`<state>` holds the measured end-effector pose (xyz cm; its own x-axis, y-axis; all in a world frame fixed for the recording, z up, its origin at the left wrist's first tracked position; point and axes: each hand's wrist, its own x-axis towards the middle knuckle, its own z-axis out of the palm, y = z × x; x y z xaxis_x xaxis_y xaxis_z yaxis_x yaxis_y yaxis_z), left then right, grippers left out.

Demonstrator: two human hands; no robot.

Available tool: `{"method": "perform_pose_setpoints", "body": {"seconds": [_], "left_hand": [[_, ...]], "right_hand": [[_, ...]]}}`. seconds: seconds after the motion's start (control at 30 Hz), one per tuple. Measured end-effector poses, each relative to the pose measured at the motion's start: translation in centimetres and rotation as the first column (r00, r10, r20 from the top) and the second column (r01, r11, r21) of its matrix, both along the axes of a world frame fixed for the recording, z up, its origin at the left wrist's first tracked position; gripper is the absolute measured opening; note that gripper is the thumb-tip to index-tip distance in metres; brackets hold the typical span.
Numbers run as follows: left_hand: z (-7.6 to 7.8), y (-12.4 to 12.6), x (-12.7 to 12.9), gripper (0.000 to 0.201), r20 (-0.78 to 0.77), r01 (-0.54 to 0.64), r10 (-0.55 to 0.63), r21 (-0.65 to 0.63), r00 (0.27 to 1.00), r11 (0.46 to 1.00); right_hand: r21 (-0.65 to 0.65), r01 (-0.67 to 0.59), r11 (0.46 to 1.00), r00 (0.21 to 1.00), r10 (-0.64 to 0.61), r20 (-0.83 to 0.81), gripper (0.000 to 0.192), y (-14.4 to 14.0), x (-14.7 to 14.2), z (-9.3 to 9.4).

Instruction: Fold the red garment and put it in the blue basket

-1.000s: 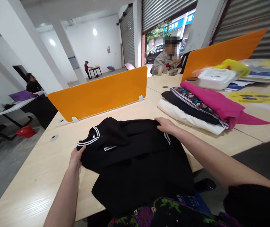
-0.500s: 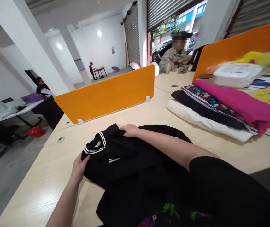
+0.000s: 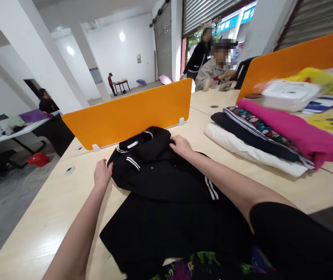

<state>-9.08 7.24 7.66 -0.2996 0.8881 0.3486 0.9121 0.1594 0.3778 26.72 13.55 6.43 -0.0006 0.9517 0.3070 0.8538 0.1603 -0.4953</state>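
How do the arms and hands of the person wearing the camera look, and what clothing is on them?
Both forearms are bare, and no glove, ring, watch or bracelet shows on the left hand or the right hand. The right upper arm is covered by a black sleeve ending near the elbow. No sleeve shows on the left arm in the head view. A dark floral fabric appears at the bottom edge, near the body.
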Motion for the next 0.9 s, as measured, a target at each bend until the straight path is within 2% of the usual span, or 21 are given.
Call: {"method": "perform_pose_setpoints", "body": {"seconds": [0.07,0.17,0.23,0.3,0.37,0.43,0.47,0.53,0.57,0.6,0.63,0.67,0.7,0.77,0.8,0.83,0.87,0.9], "left_hand": [[-2.4,-3.8,0.1,0.031,0.032,0.016,-0.013,-0.082,0.999,0.997],[-3.8,-9.9,1.7,0.032,0.115,0.039,-0.029,-0.082,0.993,0.996],[-3.9,-13.0,4.1,0.029,0.228,0.132,-0.113,-0.071,0.967,0.989],[-3.9,-14.9,7.1,0.030,0.413,0.287,-0.215,-0.122,0.885,0.950],[-4.1,-15.8,10.0,0.035,0.646,0.428,-0.219,-0.185,0.731,0.885],[-4.2,-16.1,12.4,0.042,0.866,0.547,-0.149,-0.160,0.477,0.821],[-4.2,-16.2,13.4,0.045,0.939,0.587,-0.116,-0.102,0.323,0.803],[-4.1,-16.5,14.6,0.047,0.994,0.584,-0.096,0.044,0.059,0.811],[-3.8,-16.7,14.8,0.046,0.994,0.551,-0.109,0.099,-0.015,0.829],[-3.5,-16.8,14.7,0.044,0.991,0.502,-0.127,0.130,-0.040,0.855],[-3.0,-17.0,14.2,0.041,0.990,0.451,-0.141,0.138,-0.025,0.882],[-2.3,-17.0,13.1,0.039,0.988,0.402,-0.156,0.137,0.013,0.905],[-1.4,-16.9,11.4,0.036,0.982,0.352,-0.176,0.141,0.068,0.925],[0.9,-16.5,6.3,0.029,0.948,0.223,-0.227,0.178,0.221,0.959],[2.2,-16.2,3.0,0.024,0.908,0.115,-0.257,0.231,0.330,0.966],[3.5,-15.9,-0.3,0.019,0.854,-0.039,-0.247,0.297,0.457,0.954],[4.6,-15.5,-3.6,0.016,0.788,-0.224,-0.159,0.353,0.595,0.909],[5.5,-15.2,-6.5,0.019,0.686,-0.344,-0.011,0.380,0.727,0.859]], "right_hand": [[-0.023,-0.175,0.984,0.985,0.175,-0.007,0.027,-3.4,1.4,-1.9],[-0.061,-0.414,0.908,0.910,0.414,-0.002,0.042,-8.3,2.8,-3.6],[-0.125,-0.480,0.869,0.875,0.485,0.012,0.055,-10.8,3.1,-3.9],[-0.196,-0.459,0.866,0.881,0.473,0.024,0.054,-12.5,2.7,-3.3],[-0.209,-0.437,0.875,0.896,0.443,-0.021,0.035,-13.7,1.7,-2.1],[-0.156,-0.513,0.844,0.851,0.477,-0.218,0.018,-15.0,-0.1,-0.6],[-0.115,-0.590,0.799,0.777,0.524,-0.348,0.016,-15.8,-1.1,0.1],[-0.040,-0.757,0.652,0.565,0.624,-0.540,0.020,-17.4,-3.2,1.1],[-0.021,-0.822,0.569,0.474,0.664,-0.579,0.022,-18.2,-4.1,1.4],[-0.017,-0.866,0.499,0.413,0.696,-0.588,0.025,-18.8,-4.9,1.5],[-0.022,-0.892,0.452,0.380,0.721,-0.580,0.026,-19.2,-5.6,1.5],[-0.028,-0.903,0.429,0.367,0.737,-0.567,0.028,-19.4,-6.0,1.4],[-0.031,-0.907,0.419,0.364,0.747,-0.557,0.030,-19.4,-6.2,1.2],[-0.028,-0.908,0.418,0.362,0.750,-0.553,0.032,-18.3,-6.3,0.8],[-0.032,-0.898,0.439,0.384,0.747,-0.543,0.031,-17.3,-6.2,0.6],[-0.043,-0.872,0.488,0.436,0.734,-0.520,0.029,-16.2,-6.1,0.4],[-0.059,-0.826,0.560,0.515,0.709,-0.482,0.028,-14.9,-6.1,0.1],[-0.075,-0.759,0.646,0.609,0.665,-0.431,0.028,-13.6,-6.2,-0.1]]}}
